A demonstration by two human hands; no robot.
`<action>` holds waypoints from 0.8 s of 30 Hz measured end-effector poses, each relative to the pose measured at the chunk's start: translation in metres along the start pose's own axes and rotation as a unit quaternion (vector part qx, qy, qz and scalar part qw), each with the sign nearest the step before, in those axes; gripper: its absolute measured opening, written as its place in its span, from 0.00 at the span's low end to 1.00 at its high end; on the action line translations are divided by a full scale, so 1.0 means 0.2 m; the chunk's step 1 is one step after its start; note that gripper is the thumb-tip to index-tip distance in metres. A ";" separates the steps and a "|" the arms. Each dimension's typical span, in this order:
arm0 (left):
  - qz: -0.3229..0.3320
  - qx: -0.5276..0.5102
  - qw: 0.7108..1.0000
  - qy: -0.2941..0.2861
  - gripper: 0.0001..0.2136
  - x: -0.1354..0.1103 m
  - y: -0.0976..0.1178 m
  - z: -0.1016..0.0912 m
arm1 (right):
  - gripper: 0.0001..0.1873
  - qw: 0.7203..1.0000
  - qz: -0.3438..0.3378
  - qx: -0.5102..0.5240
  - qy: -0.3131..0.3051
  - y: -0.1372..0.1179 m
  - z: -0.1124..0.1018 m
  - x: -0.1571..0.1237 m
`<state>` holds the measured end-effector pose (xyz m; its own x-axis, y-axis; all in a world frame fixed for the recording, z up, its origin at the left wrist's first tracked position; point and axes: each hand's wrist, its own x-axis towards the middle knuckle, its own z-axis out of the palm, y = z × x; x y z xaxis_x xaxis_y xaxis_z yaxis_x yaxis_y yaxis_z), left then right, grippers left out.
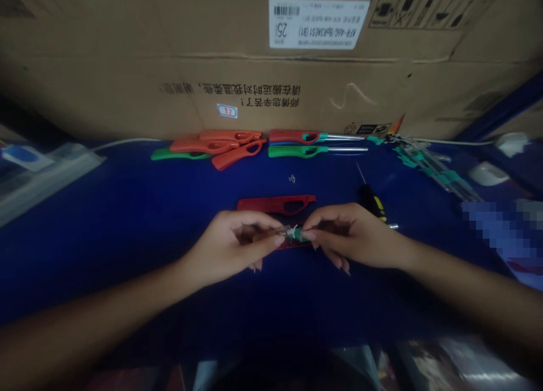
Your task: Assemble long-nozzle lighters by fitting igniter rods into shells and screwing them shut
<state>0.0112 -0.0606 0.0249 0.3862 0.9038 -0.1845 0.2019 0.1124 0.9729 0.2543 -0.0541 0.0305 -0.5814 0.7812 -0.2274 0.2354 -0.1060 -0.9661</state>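
Note:
My left hand (231,241) is closed in a pinch on a clear, smoky lighter tank (285,232). Thumb and forefinger of my right hand (356,232) grip a small green lighter part (298,233) that meets the tank's end; whether the two are joined I cannot tell. Beneath the fingers lies a red lighter shell half (292,245), mostly covered. Just beyond my hands, another red shell half (271,204) with a trigger opening rests on the blue table.
Orange lighter shells (229,144) and lighters with metal barrels (318,149) lie before a cardboard box (127,85). Small screws (292,179) are on the blue table (190,181). A black-and-yellow screwdriver (371,200) lies by my right hand; green-ended metal barrels (432,164) are piled farther right.

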 end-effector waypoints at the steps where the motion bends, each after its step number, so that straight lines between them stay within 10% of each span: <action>1: -0.003 -0.001 1.000 -0.002 0.11 0.00 0.00 0.00 | 0.12 1.000 0.000 0.000 -0.002 0.00 0.00 0.00; 24: 0.060 0.038 0.997 -0.023 0.10 0.01 -0.02 -0.01 | 0.11 0.994 -0.074 -0.079 0.017 0.01 -0.02 0.02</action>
<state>0.0101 -0.0585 0.0198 0.4514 0.8891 -0.0756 0.2193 -0.0284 0.9752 0.2554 -0.0481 0.0279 -0.5921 0.8022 -0.0770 0.2700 0.1074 -0.9568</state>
